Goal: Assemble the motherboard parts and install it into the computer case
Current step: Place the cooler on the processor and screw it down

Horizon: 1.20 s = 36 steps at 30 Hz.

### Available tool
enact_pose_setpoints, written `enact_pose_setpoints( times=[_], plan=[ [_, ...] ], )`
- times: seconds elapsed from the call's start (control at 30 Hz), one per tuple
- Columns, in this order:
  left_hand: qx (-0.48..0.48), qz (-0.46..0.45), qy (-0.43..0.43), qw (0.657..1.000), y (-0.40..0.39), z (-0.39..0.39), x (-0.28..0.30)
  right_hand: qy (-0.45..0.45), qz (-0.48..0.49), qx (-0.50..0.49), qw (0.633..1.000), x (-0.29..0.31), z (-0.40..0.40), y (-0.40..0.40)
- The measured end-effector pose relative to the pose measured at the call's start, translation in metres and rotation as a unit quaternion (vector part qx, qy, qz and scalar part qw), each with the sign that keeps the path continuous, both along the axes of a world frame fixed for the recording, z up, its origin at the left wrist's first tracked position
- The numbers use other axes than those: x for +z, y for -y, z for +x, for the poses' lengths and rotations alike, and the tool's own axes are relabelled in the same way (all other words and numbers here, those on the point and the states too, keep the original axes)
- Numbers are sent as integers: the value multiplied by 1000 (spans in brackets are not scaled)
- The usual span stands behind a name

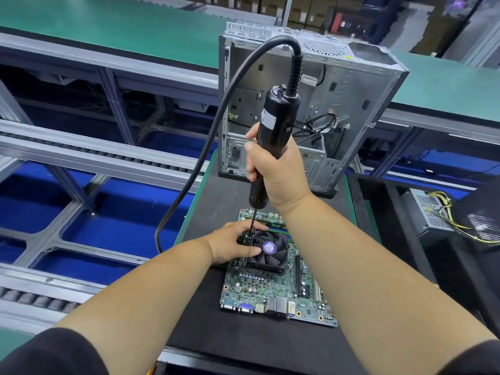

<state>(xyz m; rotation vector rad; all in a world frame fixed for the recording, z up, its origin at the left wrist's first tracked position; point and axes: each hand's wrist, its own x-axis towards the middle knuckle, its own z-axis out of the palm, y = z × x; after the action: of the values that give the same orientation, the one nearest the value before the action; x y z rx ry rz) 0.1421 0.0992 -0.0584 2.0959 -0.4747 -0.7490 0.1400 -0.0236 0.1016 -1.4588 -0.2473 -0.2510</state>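
Note:
A green motherboard (273, 288) lies flat on a black mat (243, 336). On it sits a black CPU cooler fan (270, 251) with a purple round label. My right hand (278, 169) grips a black electric screwdriver (276, 125) held upright, its thin bit reaching down to the fan's far left corner. My left hand (232, 244) holds the fan's left side, thumb and fingers curled around the bit's tip. An open grey computer case (349, 104) stands upright behind the board, loose cables inside.
The screwdriver's thick black cord (213, 142) loops up and down to the left. A roller conveyor (81, 155) with blue floor below runs at left. A grey power supply (433, 212) with yellow wires sits in a black tray at right.

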Motion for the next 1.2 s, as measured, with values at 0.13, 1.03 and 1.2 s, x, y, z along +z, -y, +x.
enact_pose_setpoints(
  times=[0.13,1.03,1.2],
  plan=[
    [0,-2,-1,1000,-1,0,1,5,-8,8,1000,0,-1,-3],
    [-7,-23,-10,1000,-1,0,1,2,-4,11,1000,-3,11,-8],
    [-6,-32,-6,999,-1,0,0,0,-6,4,1000,-2,8,-7]
  ],
)
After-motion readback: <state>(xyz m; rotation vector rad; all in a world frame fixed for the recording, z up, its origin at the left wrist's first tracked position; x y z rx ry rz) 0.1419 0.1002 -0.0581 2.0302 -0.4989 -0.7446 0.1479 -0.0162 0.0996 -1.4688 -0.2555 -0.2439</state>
